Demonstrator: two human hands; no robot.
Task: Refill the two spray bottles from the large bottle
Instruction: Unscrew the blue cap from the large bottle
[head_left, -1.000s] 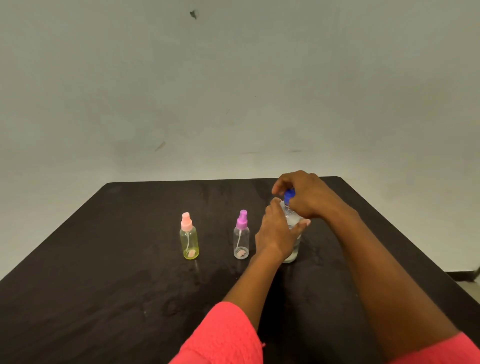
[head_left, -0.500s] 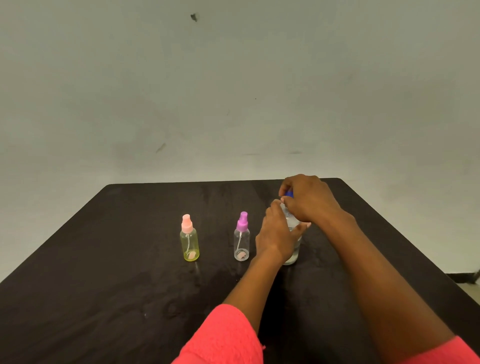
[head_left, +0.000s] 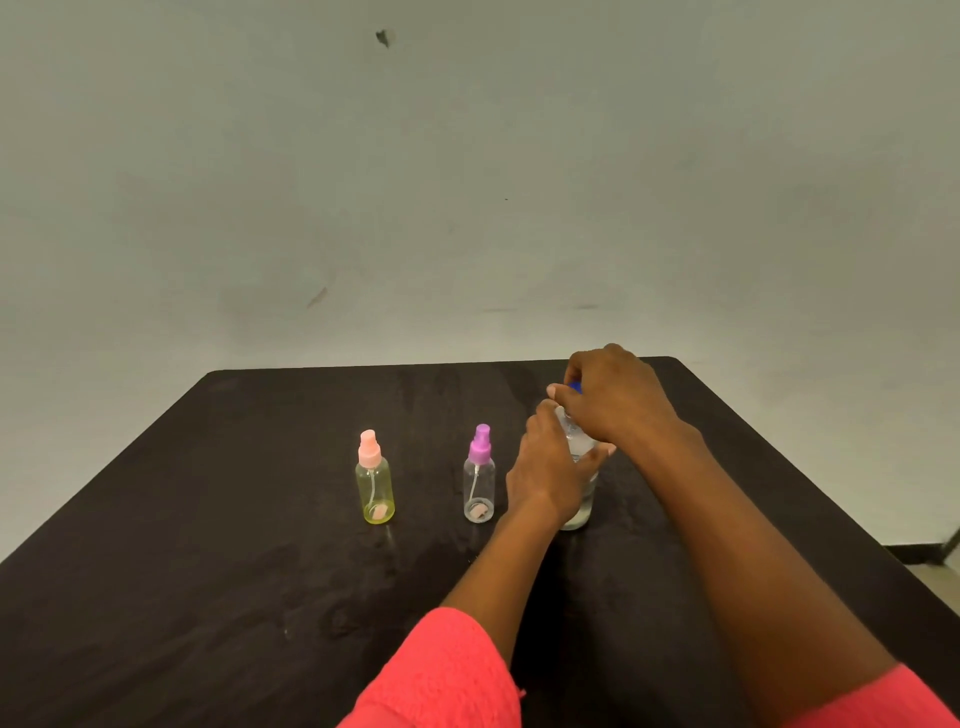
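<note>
Upright on the dark surface (head_left: 208, 571), the large bottle (head_left: 582, 499) stands right of the two spray bottles. The left hand (head_left: 550, 467) wraps its fingers round the bottle's clear body, while the right hand (head_left: 613, 400) curls over the top and grips the blue cap (head_left: 575, 387), which is mostly hidden. The purple-topped sprayer (head_left: 479, 478) stands just beside the left hand; the yellow, pink-topped sprayer (head_left: 374, 480) stands farther left, apart. Pink sleeves (head_left: 441, 675) show at the bottom edge.
</note>
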